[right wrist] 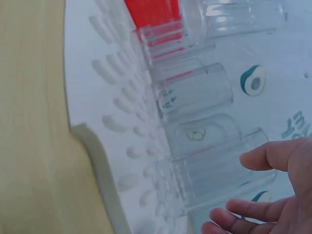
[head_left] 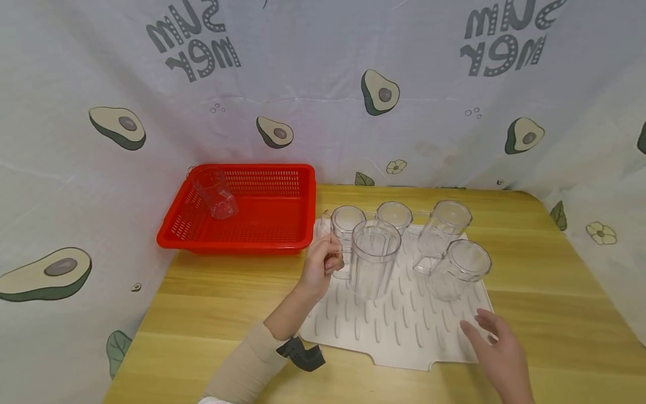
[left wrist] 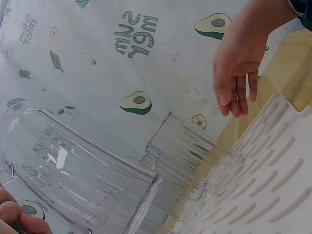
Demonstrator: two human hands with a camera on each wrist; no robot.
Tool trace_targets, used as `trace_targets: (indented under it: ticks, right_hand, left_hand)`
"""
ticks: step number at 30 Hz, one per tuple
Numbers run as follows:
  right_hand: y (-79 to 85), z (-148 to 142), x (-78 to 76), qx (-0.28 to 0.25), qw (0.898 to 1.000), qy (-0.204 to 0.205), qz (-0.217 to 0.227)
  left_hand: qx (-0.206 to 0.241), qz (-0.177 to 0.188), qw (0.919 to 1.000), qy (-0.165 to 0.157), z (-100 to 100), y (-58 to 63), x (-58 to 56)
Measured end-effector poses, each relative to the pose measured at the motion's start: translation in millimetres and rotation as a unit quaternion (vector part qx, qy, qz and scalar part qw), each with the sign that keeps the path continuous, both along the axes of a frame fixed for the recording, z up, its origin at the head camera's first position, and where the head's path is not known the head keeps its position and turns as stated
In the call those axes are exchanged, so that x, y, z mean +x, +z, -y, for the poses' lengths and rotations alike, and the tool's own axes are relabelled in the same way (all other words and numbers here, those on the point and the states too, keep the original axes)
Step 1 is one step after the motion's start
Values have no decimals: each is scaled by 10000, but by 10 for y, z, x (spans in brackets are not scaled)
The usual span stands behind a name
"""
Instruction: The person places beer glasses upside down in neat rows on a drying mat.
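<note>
My left hand (head_left: 322,265) curls its fingers round the handle of a clear plastic mug (head_left: 374,264). In the left wrist view this mug (left wrist: 83,170) hangs above the white mat, apart from it. Several more clear mugs stand on the draining mat (head_left: 383,336): one mug (head_left: 348,220) at the back left, one mug (head_left: 395,216) behind the held one, one mug (head_left: 444,227) at the back right and one mug (head_left: 456,275) in front of that. My right hand (head_left: 502,350) is open and holds nothing, near the mat's front right corner; the front-right mug (right wrist: 219,173) is nearest it.
A red plastic basket (head_left: 237,246) stands at the back left of the wooden table (head_left: 212,314). One clear cup (head_left: 219,199) leans inside it on the left. Behind the table hangs a curtain (head_left: 323,84) printed with avocados.
</note>
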State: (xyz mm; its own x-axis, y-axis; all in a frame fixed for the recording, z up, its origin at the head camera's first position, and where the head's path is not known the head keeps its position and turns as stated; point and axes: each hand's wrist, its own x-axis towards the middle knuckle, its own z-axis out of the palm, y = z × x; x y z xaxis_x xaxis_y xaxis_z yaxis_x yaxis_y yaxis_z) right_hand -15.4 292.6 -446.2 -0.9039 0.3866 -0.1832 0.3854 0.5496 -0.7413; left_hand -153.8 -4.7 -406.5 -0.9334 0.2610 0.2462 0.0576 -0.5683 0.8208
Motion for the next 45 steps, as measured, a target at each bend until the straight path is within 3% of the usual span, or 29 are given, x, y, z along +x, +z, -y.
trace_targets:
  ticks: [6, 14, 20, 28, 33, 38, 45]
  right_hand:
    - [42, 175, 8, -148, 9958, 336, -836]
    - [81, 398, -180, -437, 9898, 1154, -705]
    - [108, 606, -320, -733, 9858, 1416, -528]
    - [123, 833, -440, -1949, 9710, 1372, -192]
    - [148, 927, -485, -2267, 9658, 1260, 54]
    - [164, 980, -526, -2607, 9604, 987, 9]
    - [153, 962, -578, -2819, 9549, 929, -15]
  left_hand:
    - [90, 27, 10000, -2, -17, -2, 12]
    - [150, 69, 9996, -245, -54, -28, 60]
    - [34, 21, 9997, -256, -78, -58, 99]
    - [-6, -59, 9999, -135, -90, -63, 126]
    - [30, -107, 9998, -145, -90, -79, 129]
    - [-5, -153, 9997, -213, -81, -101, 120]
    - [-518, -523, 9968, -307, -39, -103, 83]
